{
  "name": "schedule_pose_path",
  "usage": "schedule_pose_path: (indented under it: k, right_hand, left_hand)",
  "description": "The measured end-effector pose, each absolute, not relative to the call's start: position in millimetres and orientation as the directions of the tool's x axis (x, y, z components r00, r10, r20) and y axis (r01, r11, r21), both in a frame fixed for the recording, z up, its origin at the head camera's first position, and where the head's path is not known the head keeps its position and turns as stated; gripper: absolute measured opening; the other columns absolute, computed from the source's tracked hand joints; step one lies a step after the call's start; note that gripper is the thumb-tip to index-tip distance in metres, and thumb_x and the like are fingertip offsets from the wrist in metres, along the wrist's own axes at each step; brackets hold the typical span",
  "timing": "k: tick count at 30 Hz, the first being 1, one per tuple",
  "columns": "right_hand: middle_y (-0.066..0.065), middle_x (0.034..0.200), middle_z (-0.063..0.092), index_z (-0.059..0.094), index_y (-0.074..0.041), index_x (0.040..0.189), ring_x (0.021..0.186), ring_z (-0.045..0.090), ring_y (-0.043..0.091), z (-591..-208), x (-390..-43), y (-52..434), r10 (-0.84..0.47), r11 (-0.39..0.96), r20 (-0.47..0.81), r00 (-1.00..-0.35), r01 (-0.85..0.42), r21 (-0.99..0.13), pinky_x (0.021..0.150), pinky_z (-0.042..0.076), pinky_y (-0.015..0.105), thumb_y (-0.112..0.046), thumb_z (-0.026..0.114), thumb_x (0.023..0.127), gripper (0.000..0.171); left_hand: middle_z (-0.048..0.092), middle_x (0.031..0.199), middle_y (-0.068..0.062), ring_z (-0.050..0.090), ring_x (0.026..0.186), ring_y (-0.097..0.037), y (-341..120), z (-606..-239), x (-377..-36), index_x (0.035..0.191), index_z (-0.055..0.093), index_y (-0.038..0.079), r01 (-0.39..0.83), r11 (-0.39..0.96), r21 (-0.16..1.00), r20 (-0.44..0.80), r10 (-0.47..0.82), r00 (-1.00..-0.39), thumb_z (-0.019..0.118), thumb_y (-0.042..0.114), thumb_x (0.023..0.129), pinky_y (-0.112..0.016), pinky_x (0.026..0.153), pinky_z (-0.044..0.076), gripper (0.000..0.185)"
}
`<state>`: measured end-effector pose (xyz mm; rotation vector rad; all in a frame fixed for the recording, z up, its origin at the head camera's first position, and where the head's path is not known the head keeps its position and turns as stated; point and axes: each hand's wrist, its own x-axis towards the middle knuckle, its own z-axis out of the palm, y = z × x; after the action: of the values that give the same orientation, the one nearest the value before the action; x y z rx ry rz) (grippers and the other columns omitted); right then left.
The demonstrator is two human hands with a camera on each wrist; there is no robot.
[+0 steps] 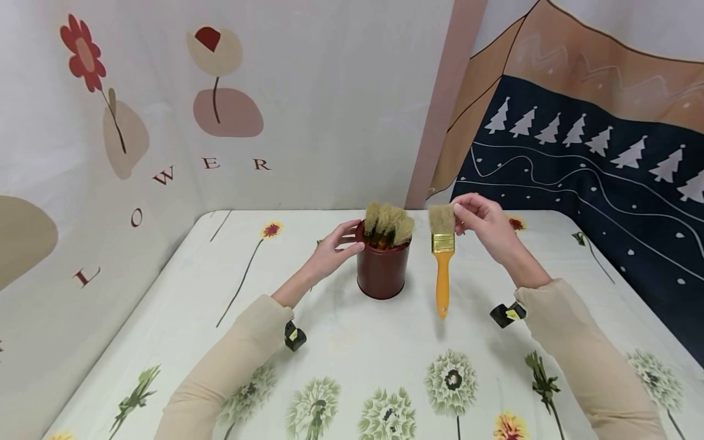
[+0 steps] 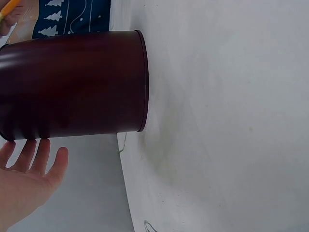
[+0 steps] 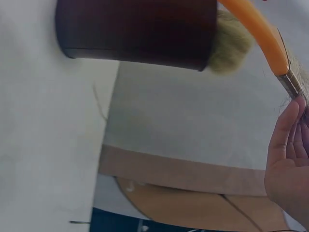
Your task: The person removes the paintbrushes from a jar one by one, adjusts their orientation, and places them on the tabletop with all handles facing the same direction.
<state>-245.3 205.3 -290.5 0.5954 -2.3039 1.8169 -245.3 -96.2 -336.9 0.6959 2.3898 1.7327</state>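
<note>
Left sleeve: your beige sleeve (image 1: 231, 366) comes in from the lower left, with a small black clip (image 1: 294, 337) just beside the cuff on the table.
Left hand: your left hand (image 1: 337, 246) is at the left side of the dark red can (image 1: 382, 269), near its rim. Head view shows the fingertips touching the can's wall. In the left wrist view the fingers (image 2: 36, 154) are straight and relaxed beside the can (image 2: 72, 84), not wrapped round it.
Can: it stands upright on the table, about centre, between your two hands. Several brushes (image 1: 387, 223) sit in it, bristles up.
Loose brush: the orange-handled paintbrush (image 1: 442, 256) hangs just right of the can, apart from it, bristles up and handle pointing down. The handle tip is near the cloth; contact cannot be told.
Right hand: your right hand (image 1: 486, 226) pinches the paintbrush at the bristle end, fingers curled on it. The right wrist view shows the fingers (image 3: 285, 145) at the metal ferrule, with the orange handle (image 3: 256, 29) running past the can (image 3: 140, 31).
Right sleeve: your other beige sleeve (image 1: 583, 354) with a second black clip (image 1: 507, 314) near the cuff.
Table: white cloth (image 1: 352, 366) printed with flowers and dandelions.
Backdrop: flower-print sheet (image 1: 165, 110) on the left, dark panel with white trees (image 1: 594, 159) on the right.
</note>
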Motion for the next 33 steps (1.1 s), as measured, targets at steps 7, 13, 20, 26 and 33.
schedule_pose_path:
  k: [7, 13, 20, 26, 33]
  right_hand:
    - [0.003, 0.082, 0.054, 0.051, -0.001, 0.101, 0.065, 0.05, 0.013, -319, -260, 206, -0.217, 0.215, 0.206, -0.954, -0.253, -0.943, 0.063, 0.047, 0.02, -0.02, 0.049, 0.092, 0.022]
    - [0.004, 0.083, 0.051, 0.049, 0.003, 0.104, 0.066, 0.049, 0.012, -340, -273, 207, -0.207, 0.217, 0.126, -0.97, -0.171, -0.961, 0.063, 0.046, 0.02, -0.019, 0.048, 0.092, 0.025]
    - [0.007, 0.085, 0.048, 0.046, 0.007, 0.108, 0.066, 0.047, 0.013, -358, -288, 205, -0.213, 0.244, 0.032, -0.977, -0.085, -0.966, 0.063, 0.045, 0.021, -0.017, 0.045, 0.093, 0.028]
    - [0.007, 0.085, 0.047, 0.045, 0.008, 0.109, 0.066, 0.047, 0.012, -369, -299, 200, -0.193, 0.239, -0.021, -0.981, -0.026, -0.971, 0.063, 0.046, 0.021, -0.015, 0.044, 0.094, 0.028]
    - [0.004, 0.076, 0.047, 0.045, 0.011, 0.106, 0.059, 0.047, 0.009, -383, -309, 197, -0.172, 0.193, -0.055, -0.984, 0.021, -0.981, 0.056, 0.044, 0.019, -0.008, 0.043, 0.093, 0.023]
  left_hand:
    - [0.037, 0.131, -0.017, 0.039, 0.116, -0.029, -96, -337, -245, 0.136, 0.029, 0.005, 0.303, 0.254, 0.919, 0.177, 0.42, -0.89, 0.054, 0.017, 0.089, -0.04, 0.089, 0.039, 0.054]
    - [0.037, 0.131, -0.017, 0.039, 0.116, -0.029, -96, -338, -245, 0.136, 0.029, 0.004, 0.315, 0.257, 0.914, 0.187, 0.423, -0.887, 0.053, 0.017, 0.089, -0.04, 0.09, 0.038, 0.054]
    - [0.037, 0.131, -0.017, 0.039, 0.116, -0.029, -97, -338, -246, 0.137, 0.029, 0.005, 0.311, 0.255, 0.916, 0.184, 0.421, -0.888, 0.053, 0.017, 0.089, -0.04, 0.09, 0.038, 0.055]
    - [0.037, 0.131, -0.016, 0.039, 0.116, -0.028, -96, -339, -246, 0.137, 0.029, 0.006, 0.307, 0.263, 0.915, 0.179, 0.419, -0.89, 0.053, 0.017, 0.089, -0.04, 0.09, 0.038, 0.054]
    - [0.037, 0.132, -0.015, 0.039, 0.117, -0.028, -96, -339, -246, 0.137, 0.029, 0.007, 0.294, 0.265, 0.918, 0.168, 0.413, -0.895, 0.054, 0.019, 0.089, -0.04, 0.09, 0.037, 0.055]
